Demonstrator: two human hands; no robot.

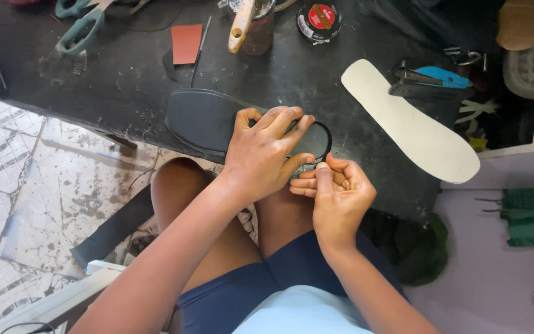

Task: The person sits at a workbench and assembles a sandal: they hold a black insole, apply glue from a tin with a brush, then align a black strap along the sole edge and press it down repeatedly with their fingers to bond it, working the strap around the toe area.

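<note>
A black shoe sole (202,120) lies flat at the near edge of the dark workbench (125,80). My left hand (266,153) presses down on its heel end, fingers spread over it. My right hand (336,188) is curled just beside the heel at the bench edge, thumb and fingers pinched together at the sole's rim; whether something small sits between them cannot be told. A white insole-shaped piece (412,124) lies to the right on the bench.
At the back of the bench are teal-handled scissors (81,31), a red-brown sheet (186,43), a jar with a wooden-handled brush (242,25), a round tin (318,20) and a blue-handled tool (434,79). Tiled floor lies left; green cloth (533,216) right.
</note>
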